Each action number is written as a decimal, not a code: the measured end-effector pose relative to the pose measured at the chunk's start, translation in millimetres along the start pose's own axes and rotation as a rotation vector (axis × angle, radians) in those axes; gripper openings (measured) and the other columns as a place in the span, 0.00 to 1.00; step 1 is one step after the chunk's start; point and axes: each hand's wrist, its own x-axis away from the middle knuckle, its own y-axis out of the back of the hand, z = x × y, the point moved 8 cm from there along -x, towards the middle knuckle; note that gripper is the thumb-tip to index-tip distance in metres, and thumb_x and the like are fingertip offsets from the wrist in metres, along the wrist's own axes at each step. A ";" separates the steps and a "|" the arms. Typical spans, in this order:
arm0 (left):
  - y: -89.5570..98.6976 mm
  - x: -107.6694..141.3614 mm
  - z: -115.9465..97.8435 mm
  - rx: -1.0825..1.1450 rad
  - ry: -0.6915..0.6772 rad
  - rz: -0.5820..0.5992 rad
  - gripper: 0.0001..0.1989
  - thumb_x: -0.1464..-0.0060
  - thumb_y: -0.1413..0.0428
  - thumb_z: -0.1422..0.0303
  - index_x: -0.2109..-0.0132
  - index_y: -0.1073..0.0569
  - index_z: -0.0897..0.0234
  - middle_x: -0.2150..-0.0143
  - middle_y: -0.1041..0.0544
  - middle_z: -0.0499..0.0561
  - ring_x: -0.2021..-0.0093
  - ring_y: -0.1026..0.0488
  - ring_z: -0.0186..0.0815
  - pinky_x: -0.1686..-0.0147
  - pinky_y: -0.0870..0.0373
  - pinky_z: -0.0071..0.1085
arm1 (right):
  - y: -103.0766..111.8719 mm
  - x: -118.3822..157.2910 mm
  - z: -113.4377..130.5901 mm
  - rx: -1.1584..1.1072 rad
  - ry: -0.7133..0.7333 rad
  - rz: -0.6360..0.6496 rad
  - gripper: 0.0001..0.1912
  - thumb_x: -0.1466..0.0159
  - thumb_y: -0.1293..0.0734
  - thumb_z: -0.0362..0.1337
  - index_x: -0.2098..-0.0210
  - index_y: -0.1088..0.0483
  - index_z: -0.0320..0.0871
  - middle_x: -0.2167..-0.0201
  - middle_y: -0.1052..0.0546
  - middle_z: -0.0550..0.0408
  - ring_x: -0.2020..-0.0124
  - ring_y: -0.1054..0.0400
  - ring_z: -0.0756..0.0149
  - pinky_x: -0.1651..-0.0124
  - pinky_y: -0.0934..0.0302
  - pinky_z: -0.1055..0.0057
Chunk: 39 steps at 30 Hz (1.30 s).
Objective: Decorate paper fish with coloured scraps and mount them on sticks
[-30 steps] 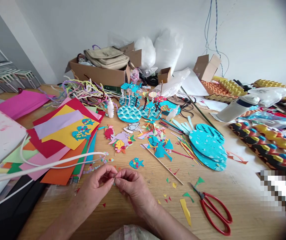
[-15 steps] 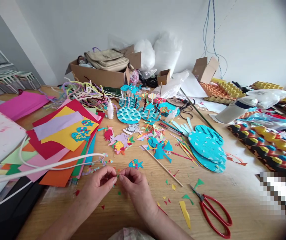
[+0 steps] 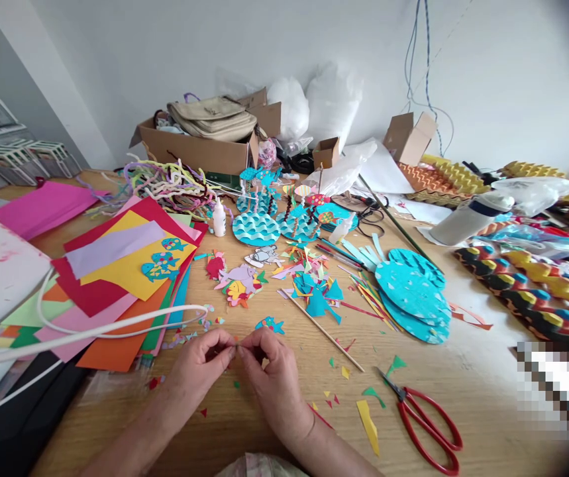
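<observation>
Small scrap [image 3: 237,345], on the near side of the blue paper fish [image 3: 269,324] and slightly to its left, held above the table [image 3: 493,411] between the fingertips of both hands. Mostly hidden; too small to read its shape or colour reliably.

Left hand [image 3: 202,366]: left of and nearer than the fish. Forearm slants in from the near left. Thumb and index finger closed in a pinch on the scrap, other fingers curled behind.

Right hand [image 3: 270,371]: directly on the near side of the fish, screening its lower edge from view. Forearm slants in from the near right, wrist bent so that the fingers point inward. Thumb and index closed on the scrap, remaining fingers folded. The two pinches meet nearly tip to tip; the forearms form an inverted V.

Surroundings, same reference:
- Wooden stick [image 3: 322,330]: right of the fish, lying diagonally.
- Red-handled scissors [image 3: 402,393]: right and nearer, well apart from both hands.
- Yellow paper strip [image 3: 367,426]: right and nearer, between right hand and scissors.
- Cut-out paper animals [image 3: 239,281]: beyond and left, in a loose pile.
- Turquoise ovals [image 3: 413,295]: far right, overlapping.
</observation>
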 end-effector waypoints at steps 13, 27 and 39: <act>-0.8 -6.3 2.6 -0.151 -0.083 -0.012 0.07 0.58 0.54 0.66 0.78 0.37 0.62 0.81 0.38 0.42 0.79 0.39 0.30 0.78 0.42 0.24 | 5.4 -6.8 -1.0 0.048 -0.136 0.160 0.04 0.46 0.40 0.29 0.76 0.34 0.40 0.81 0.34 0.60 0.79 0.43 0.74 0.75 0.50 0.77; -9.7 -8.2 -2.1 -0.344 -0.133 0.019 0.07 0.55 0.55 0.69 0.76 0.35 0.62 0.78 0.33 0.44 0.75 0.35 0.32 0.74 0.38 0.26 | 2.6 -6.4 -8.7 0.152 -0.154 0.200 0.06 0.48 0.40 0.26 0.78 0.35 0.41 0.82 0.35 0.61 0.78 0.44 0.74 0.74 0.52 0.77; -26.8 -1.9 -39.2 -0.672 -0.674 0.002 0.14 0.49 0.57 0.79 0.62 0.30 0.62 0.64 0.27 0.50 0.62 0.31 0.35 0.61 0.32 0.31 | 50.8 -22.5 -53.9 0.249 -0.378 0.212 0.06 0.49 0.41 0.29 0.78 0.34 0.40 0.83 0.34 0.61 0.81 0.45 0.75 0.79 0.54 0.78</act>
